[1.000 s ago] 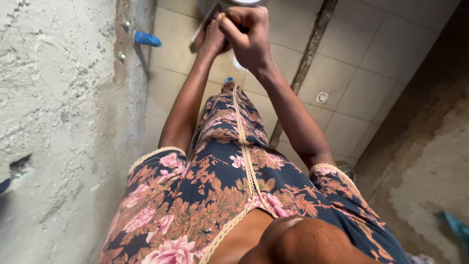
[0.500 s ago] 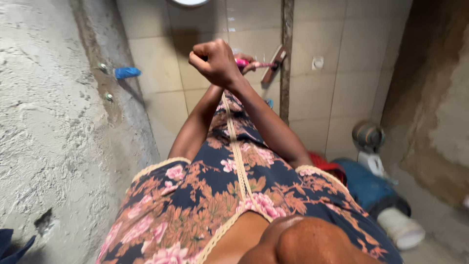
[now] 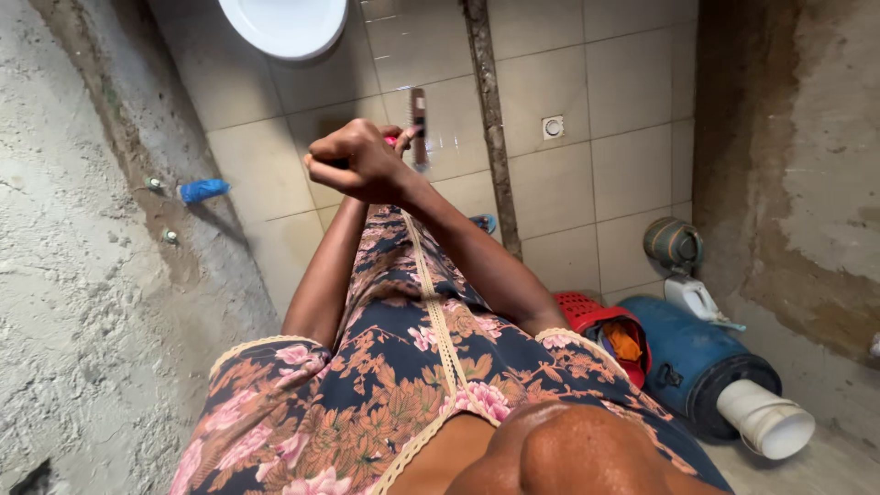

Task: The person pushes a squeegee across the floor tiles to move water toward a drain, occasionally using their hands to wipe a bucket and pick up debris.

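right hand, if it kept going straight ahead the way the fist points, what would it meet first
Probably the brush head it grips by the pink handle, then the tiled floor beyond. The right hand aims down and forward; nothing else shows in line, though depth is hard to judge.

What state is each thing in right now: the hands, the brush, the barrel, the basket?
right hand: closed around the pink brush handle
left hand: mostly hidden behind the right hand, grip unclear
brush: held above the tiled floor, head on edge
blue barrel: lying on its side
red basket: holding cloths
white bowl: standing on the floor
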